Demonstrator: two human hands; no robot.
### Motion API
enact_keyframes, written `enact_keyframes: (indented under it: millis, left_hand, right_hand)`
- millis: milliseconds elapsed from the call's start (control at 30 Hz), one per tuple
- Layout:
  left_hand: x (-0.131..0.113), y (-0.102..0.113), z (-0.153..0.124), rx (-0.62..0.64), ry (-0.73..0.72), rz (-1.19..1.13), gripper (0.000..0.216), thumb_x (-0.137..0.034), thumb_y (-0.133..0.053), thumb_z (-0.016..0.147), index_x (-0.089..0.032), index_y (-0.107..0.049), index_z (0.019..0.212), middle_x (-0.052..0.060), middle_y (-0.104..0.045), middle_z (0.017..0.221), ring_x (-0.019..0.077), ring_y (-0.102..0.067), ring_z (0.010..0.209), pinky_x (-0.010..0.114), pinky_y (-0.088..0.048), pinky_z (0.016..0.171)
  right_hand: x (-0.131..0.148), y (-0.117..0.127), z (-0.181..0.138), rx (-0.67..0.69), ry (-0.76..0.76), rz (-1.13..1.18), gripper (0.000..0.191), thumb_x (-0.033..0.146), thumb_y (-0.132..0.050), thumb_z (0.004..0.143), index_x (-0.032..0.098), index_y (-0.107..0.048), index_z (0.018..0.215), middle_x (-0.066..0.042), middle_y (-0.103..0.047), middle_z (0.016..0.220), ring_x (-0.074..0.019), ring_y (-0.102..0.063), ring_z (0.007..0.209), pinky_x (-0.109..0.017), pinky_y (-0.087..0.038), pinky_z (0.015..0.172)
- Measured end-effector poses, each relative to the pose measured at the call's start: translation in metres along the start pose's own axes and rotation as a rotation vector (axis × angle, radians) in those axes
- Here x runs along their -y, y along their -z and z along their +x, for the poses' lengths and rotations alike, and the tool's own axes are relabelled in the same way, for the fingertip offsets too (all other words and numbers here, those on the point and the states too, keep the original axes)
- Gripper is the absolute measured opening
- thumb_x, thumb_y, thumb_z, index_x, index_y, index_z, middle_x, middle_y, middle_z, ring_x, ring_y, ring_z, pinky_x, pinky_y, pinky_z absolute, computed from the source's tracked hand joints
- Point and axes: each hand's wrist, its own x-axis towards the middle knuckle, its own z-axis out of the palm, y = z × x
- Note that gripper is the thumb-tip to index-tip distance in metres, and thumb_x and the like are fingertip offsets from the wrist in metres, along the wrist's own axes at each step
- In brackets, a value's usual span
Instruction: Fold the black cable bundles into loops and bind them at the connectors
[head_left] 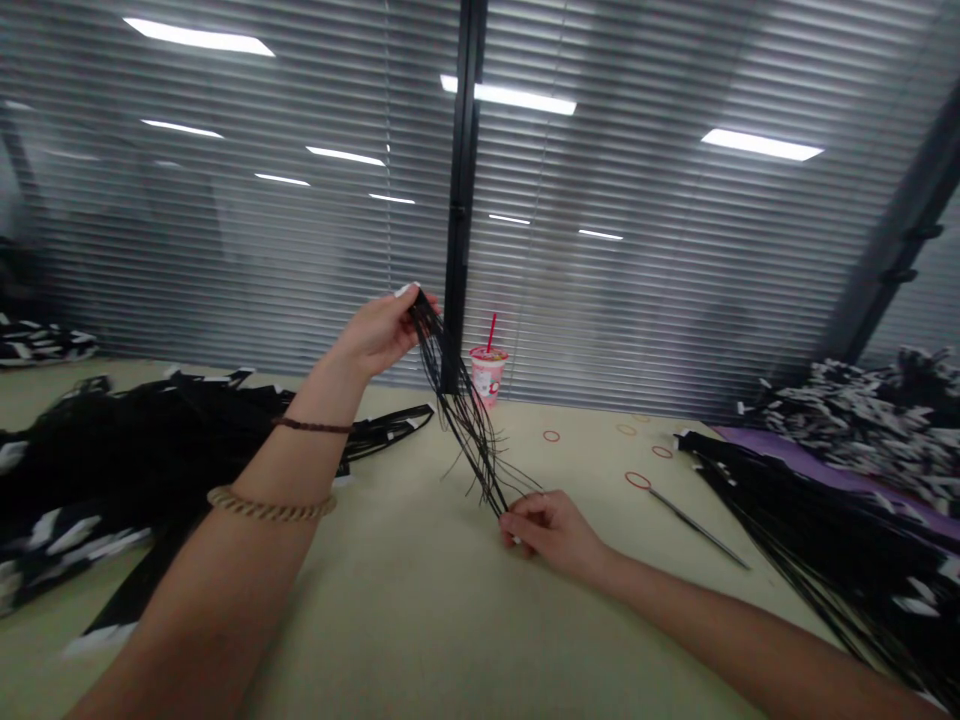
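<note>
A bundle of thin black wires (466,420) hangs slanting between my two hands above the table. My left hand (386,330), raised in front of the blinds, pinches its upper end, where a bit of white shows at the fingertips. Lower and to the right, my right hand (551,530) has its fingers closed on the bundle's lower end. Several loose strands stick out sideways near that end.
Piles of black wire bundles with white ends lie at left (150,430) and right (817,530). A pink cup (487,375) with a red straw stands by the window. Several rubber bands and a thin metal rod (697,527) rest on the table (420,620).
</note>
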Motion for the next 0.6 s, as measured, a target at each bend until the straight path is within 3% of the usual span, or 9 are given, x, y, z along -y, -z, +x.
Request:
enact_keyframes:
  millis: [133, 233, 300, 400, 500, 600]
  left_hand:
    - [-0.006, -0.011, -0.008, 0.061, 0.002, 0.028, 0.025, -0.035, -0.046, 0.079, -0.012, -0.055, 0.083, 0.003, -0.059, 0.074, 0.0076, -0.058, 0.067, 0.021, -0.049, 0.066]
    - [-0.011, -0.012, -0.012, 0.107, 0.048, 0.083, 0.03, -0.041, -0.048, 0.076, -0.015, -0.055, 0.089, 0.003, -0.059, 0.074, 0.0085, -0.057, 0.064, 0.022, -0.048, 0.063]
    - [-0.012, -0.011, -0.013, 0.121, 0.09, 0.123, 0.032, -0.043, -0.049, 0.075, -0.017, -0.055, 0.092, 0.001, -0.058, 0.071, 0.0073, -0.055, 0.059, 0.021, -0.046, 0.059]
    - [-0.011, -0.013, -0.013, 0.126, 0.126, 0.139, 0.032, -0.044, -0.049, 0.074, -0.018, -0.055, 0.092, 0.0, -0.056, 0.065, 0.0058, -0.052, 0.054, 0.019, -0.044, 0.056]
    - [-0.01, -0.016, -0.013, 0.106, 0.128, 0.14, 0.03, -0.043, -0.047, 0.076, -0.018, -0.054, 0.091, -0.001, -0.054, 0.062, 0.0054, -0.051, 0.052, 0.02, -0.044, 0.056]
    - [-0.008, -0.016, -0.012, 0.071, 0.13, 0.178, 0.03, -0.043, -0.047, 0.076, -0.018, -0.054, 0.089, -0.002, -0.053, 0.061, 0.0054, -0.051, 0.051, 0.019, -0.043, 0.054]
  right_hand:
    - [-0.008, 0.002, 0.004, -0.078, 0.016, 0.085, 0.04, 0.048, -0.048, 0.075, 0.011, -0.054, 0.059, -0.001, -0.05, 0.057, -0.0071, -0.044, 0.052, -0.019, -0.034, 0.051]
    - [-0.009, 0.002, 0.004, -0.205, 0.072, 0.083, 0.027, 0.035, -0.065, 0.063, 0.014, -0.05, 0.067, 0.002, -0.048, 0.061, -0.0068, -0.044, 0.056, -0.018, -0.033, 0.052]
    - [-0.009, 0.003, 0.003, -0.231, 0.061, 0.131, 0.036, 0.027, -0.071, 0.055, 0.017, -0.044, 0.077, 0.006, -0.045, 0.061, -0.0057, -0.041, 0.054, -0.016, -0.032, 0.05]
    - [-0.007, 0.004, 0.003, -0.189, 0.045, 0.161, 0.041, 0.023, -0.071, 0.054, 0.018, -0.041, 0.083, 0.009, -0.041, 0.057, -0.0049, -0.038, 0.051, -0.016, -0.029, 0.049]
    - [-0.003, 0.006, 0.003, -0.086, 0.036, 0.128, 0.027, 0.026, -0.068, 0.058, 0.014, -0.047, 0.071, 0.006, -0.044, 0.057, -0.0048, -0.038, 0.052, -0.017, -0.029, 0.05]
    - [0.007, 0.009, 0.001, 0.029, -0.026, 0.1, 0.028, 0.03, -0.07, 0.055, 0.012, -0.049, 0.061, 0.004, -0.046, 0.057, -0.0058, -0.041, 0.054, -0.018, -0.031, 0.052]
